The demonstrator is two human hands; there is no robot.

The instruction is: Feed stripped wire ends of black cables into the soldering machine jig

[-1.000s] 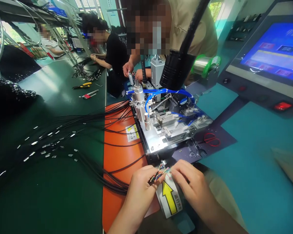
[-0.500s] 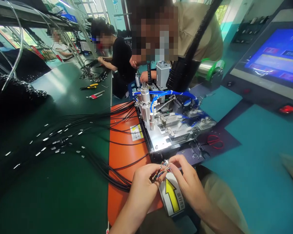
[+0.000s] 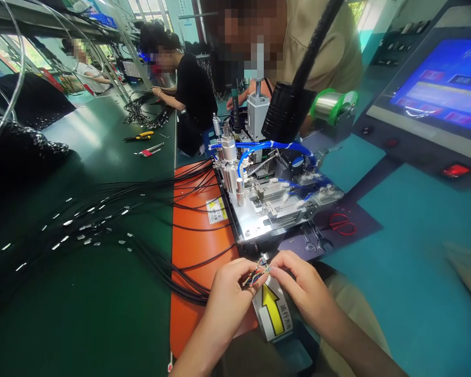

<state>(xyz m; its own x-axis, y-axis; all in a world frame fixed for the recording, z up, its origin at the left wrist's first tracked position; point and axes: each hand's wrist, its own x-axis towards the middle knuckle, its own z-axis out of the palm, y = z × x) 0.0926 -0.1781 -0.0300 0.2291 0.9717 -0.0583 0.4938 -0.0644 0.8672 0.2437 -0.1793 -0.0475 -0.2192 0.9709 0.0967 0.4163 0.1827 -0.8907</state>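
My left hand (image 3: pixel 233 283) is closed around the stripped end of a cable, from which thin coloured wires (image 3: pixel 255 276) fan out. Thumb and fingertips of my right hand (image 3: pixel 296 277) pinch at the tips of these wires from the other side. A small metal part (image 3: pixel 264 258) shows just beyond the fingertips; whether it is joined to the wires I cannot tell. Below the hands is a white plate with a yellow arrow (image 3: pixel 272 309). Black cables (image 3: pixel 192 293) run in from the left and pass behind my left hand.
A metal machine (image 3: pixel 267 199) with blue air hoses stands ahead on an orange mat (image 3: pixel 196 235). Wrenches (image 3: pixel 317 238) and red scissors (image 3: pixel 342 224) lie right of it. Pliers (image 3: pixel 141 136) rest on the green table (image 3: pixel 113 309). A screen (image 3: pixel 443 84) is at right; co-workers sit ahead.
The view has shifted slightly. My fingers have moved a little at the wires, and the small metal part shows more clearly. The co-worker behind the machine has drawn a hand back.
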